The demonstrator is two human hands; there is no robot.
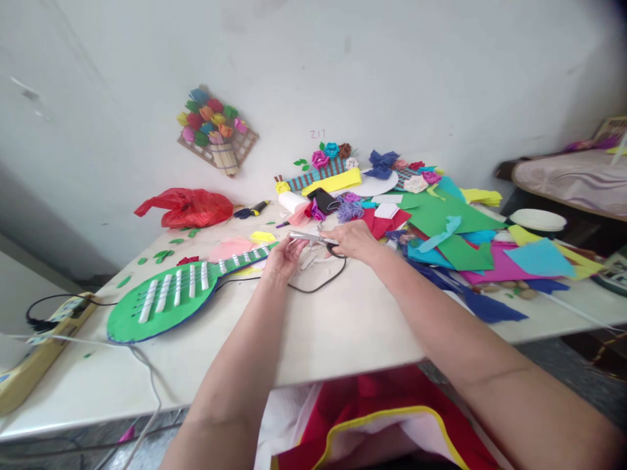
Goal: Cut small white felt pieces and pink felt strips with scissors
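Note:
My right hand (353, 240) is closed round the handle of a pair of scissors (311, 238), whose metal blades point left. My left hand (283, 256) pinches a small white paper strip (292, 244) at the blade tips. Both hands hover over the white table (343, 326), just right of a green paper racket (169, 297) with white strips woven through it. A black cable (318, 284) loops on the table under my hands. Small white scraps (309, 262) lie between my hands.
A heap of coloured paper sheets (460, 245) covers the table's right side. Paper flowers (337, 156) and a white roll (292, 201) lie at the back by the wall. A red plastic bag (189, 207) sits at the back left. A power strip (63, 310) rests at the left edge.

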